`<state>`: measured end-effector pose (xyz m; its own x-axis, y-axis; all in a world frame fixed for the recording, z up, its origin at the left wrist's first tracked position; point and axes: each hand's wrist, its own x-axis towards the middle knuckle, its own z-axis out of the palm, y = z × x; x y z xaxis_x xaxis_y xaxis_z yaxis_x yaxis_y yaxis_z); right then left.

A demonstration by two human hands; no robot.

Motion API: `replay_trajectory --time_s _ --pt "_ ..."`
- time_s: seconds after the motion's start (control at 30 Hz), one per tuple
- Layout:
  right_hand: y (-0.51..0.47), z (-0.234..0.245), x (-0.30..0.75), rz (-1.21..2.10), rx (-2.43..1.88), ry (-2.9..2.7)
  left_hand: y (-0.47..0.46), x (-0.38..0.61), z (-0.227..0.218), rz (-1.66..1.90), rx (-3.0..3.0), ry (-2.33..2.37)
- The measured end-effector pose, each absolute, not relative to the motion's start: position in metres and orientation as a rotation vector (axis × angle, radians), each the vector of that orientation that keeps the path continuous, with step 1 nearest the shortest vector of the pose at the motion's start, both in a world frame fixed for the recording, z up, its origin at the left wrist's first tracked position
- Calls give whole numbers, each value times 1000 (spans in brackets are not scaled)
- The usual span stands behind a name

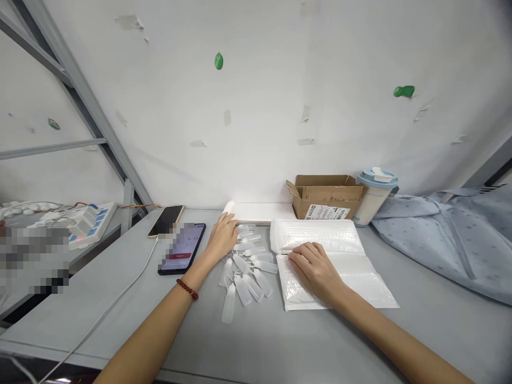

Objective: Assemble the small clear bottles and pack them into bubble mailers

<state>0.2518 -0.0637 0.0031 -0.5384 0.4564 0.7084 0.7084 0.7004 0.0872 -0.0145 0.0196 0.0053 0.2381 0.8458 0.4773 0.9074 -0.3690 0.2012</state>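
My left hand reaches past the left edge of a loose pile of small translucent plastic bottles with thin loops at their tops. Its fingers are stretched out near a flat white box by the wall; whether the fingertips touch the box is hard to make out. A white padded bubble mailer lies to the right of the pile, its upper part folded over. On that mailer rests my right hand, palm down, fingers lightly bent and apart, with nothing visible in it.
Left of the pile lie a lit phone and a dark-screened phone with a white cable. Behind the mailer stand an open cardboard box and a lidded cup. Light blue patterned fabric is at right; a power strip at far left.
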Motion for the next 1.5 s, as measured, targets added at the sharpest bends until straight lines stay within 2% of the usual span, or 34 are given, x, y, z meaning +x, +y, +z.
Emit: replay_trajectory --time_s 0.13,0.57,1.1,1.23,1.5 --pt "-67 4 251 -415 -874 -2243 24 -13 -3 -727 -2396 -1700" --pt "-72 7 252 -180 -936 -2249 21 -8 -1 -836 -2437 -1680" --pt "-74 7 250 -124 -937 -2244 25 -12 -5 -721 -2479 -1729" --pt "-74 8 251 -156 -934 -2244 20 -12 4 -806 -2405 -1674" --pt "-73 14 257 -210 -946 -2192 3 -17 30 -1132 -2174 -1255"
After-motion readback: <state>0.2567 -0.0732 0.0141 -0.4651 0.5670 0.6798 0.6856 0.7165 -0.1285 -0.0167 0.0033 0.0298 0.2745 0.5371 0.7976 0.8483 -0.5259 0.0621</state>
